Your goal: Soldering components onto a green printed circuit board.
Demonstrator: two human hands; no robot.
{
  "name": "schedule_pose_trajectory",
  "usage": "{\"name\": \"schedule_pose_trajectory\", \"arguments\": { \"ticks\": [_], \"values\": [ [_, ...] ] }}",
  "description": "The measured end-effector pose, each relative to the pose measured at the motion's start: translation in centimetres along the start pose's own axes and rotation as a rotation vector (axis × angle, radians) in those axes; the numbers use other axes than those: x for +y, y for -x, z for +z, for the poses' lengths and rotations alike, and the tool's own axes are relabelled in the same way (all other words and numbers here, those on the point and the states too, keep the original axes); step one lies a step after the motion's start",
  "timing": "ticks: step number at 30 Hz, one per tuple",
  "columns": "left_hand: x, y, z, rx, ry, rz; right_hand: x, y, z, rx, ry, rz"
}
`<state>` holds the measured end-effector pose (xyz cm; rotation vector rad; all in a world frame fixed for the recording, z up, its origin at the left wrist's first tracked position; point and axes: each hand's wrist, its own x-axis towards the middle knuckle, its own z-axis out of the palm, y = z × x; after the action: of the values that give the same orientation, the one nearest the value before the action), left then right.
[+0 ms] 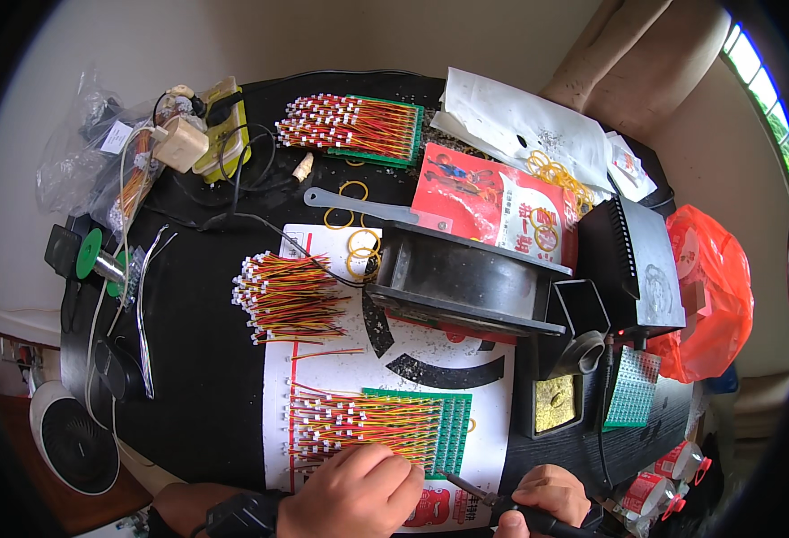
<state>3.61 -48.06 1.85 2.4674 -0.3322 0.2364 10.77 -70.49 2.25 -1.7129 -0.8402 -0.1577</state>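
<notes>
My right hand grips a soldering iron by its dark handle. The iron's metal tip points up and left, at the near edge of a green circuit board. Rows of red, yellow and black wires with white plug ends lie across the board's left side. My left hand is closed at the near end of these wires, its fingers bent and pressed together. Whatever its fingertips hold is hidden under the hand. Farther back lies a loose bundle of similar wires.
A black fan stands mid-table. At right are a soldering station, a stand with a yellow sponge, another circuit board and a red plastic bag. A wired board lies at the back. Solder wire sits left.
</notes>
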Motion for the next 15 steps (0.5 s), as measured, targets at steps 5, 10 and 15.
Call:
{"name": "schedule_pose_trajectory", "arguments": {
  "ticks": [5, 10, 15],
  "values": [
    [-0.1, 0.2, 0.1, -0.003, 0.009, 0.0, 0.1, 0.0, -0.1, -0.003, 0.011, -0.024],
    [-0.3, 0.4, 0.8, 0.019, 0.037, 0.0, 0.2, 0.7, -0.1, 0.067, 0.022, -0.024],
    [-0.4, -0.4, 0.2, 0.006, 0.069, -0.019, 0.9, 1.6, -0.6, 0.019, 0.096, -0.169]
  ]
}}
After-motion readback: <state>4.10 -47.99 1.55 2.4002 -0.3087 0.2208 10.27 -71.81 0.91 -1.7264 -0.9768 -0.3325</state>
